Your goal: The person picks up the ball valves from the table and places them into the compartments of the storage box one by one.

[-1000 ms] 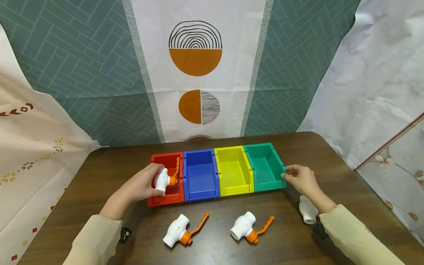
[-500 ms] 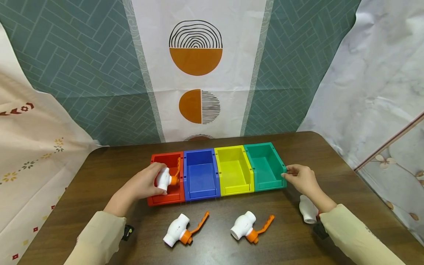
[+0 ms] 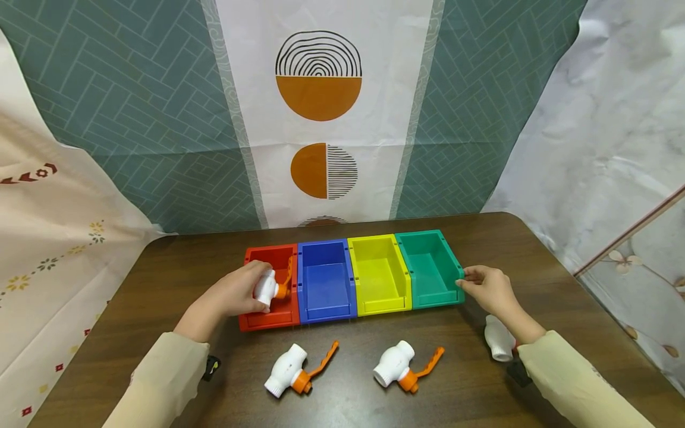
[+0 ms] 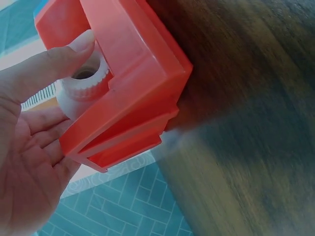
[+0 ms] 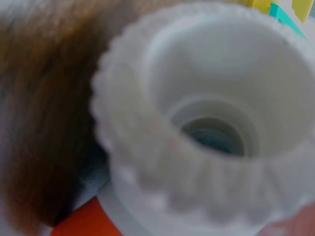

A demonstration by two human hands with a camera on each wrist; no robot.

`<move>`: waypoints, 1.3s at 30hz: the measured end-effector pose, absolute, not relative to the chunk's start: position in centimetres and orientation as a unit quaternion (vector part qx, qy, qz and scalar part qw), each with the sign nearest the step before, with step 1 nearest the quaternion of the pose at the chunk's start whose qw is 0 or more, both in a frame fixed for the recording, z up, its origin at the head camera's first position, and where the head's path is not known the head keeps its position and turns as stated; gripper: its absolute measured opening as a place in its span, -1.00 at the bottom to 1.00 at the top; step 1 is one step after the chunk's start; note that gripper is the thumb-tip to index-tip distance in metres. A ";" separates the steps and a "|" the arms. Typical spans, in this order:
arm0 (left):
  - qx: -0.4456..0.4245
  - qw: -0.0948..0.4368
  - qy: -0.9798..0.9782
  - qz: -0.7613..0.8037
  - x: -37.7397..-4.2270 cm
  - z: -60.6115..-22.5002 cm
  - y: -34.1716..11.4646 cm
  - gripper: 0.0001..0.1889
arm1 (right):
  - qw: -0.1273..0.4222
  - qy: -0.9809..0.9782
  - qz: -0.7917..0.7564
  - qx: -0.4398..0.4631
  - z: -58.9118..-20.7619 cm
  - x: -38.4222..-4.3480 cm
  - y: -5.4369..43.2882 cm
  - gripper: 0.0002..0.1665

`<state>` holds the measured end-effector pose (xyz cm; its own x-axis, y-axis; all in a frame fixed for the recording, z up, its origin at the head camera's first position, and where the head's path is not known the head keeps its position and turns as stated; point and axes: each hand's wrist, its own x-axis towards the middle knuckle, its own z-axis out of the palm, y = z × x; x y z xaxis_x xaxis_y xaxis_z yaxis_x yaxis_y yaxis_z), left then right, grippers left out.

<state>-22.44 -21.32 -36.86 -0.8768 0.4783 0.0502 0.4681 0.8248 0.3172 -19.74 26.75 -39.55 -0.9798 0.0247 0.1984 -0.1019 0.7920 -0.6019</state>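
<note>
My left hand [image 3: 235, 291] grips a white plastic ball valve [image 3: 264, 288] with an orange lever, inside the red bin [image 3: 270, 321]. In the left wrist view the thumb [image 4: 59, 61] lies by the valve's ribbed open end [image 4: 86, 84], close to the bin's wall. The lever stands up along the bin's right side. With thumb and fingers, my right hand [image 3: 489, 290] pinches the right edge of the green bin [image 3: 428, 273]. Another white valve [image 3: 499, 339] lies under the right forearm, partly hidden; a valve's ribbed socket [image 5: 142, 172] fills the right wrist view.
Between the red and green bins stand a blue bin [image 3: 325, 285] and a yellow bin [image 3: 377, 276], joined in one row. Two more valves with orange levers, one on the left [image 3: 287, 370] and one on the right [image 3: 396, 364], lie on the brown table [image 3: 342, 410] in front.
My left forearm has shifted slightly right, with the valve staying gripped in the red bin. The right hand keeps its hold on the green bin's edge.
</note>
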 end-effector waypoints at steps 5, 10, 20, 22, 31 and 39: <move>0.241 0.024 0.959 0.148 -22.5 -36.7 -21.2 -0.28 | 0.097 -0.941 0.322 0.020 -39.6 -19.7 26.7 -0.63; 0.234 0.028 0.964 0.124 -22.5 -36.6 -20.8 -0.27 | 0.098 -0.941 0.323 0.020 -39.5 -19.7 26.8 -0.63; 0.225 0.045 0.971 0.072 -22.5 -36.6 -20.3 -0.25 | 0.092 -0.942 0.322 0.019 -39.5 -19.7 26.7 -0.61; 0.226 0.046 0.970 0.071 -22.5 -36.7 -20.4 -0.24 | 0.091 -0.942 0.322 0.018 -39.5 -19.6 26.7 -0.61; 0.224 0.047 0.971 0.071 -22.4 -37.1 -20.4 -0.25 | 0.092 -0.941 0.324 0.020 -39.5 -19.7 26.8 -0.61; 0.214 0.059 0.974 0.055 -22.5 -37.0 -19.9 -0.26 | 0.092 -0.941 0.325 0.020 -39.7 -19.7 26.8 -0.61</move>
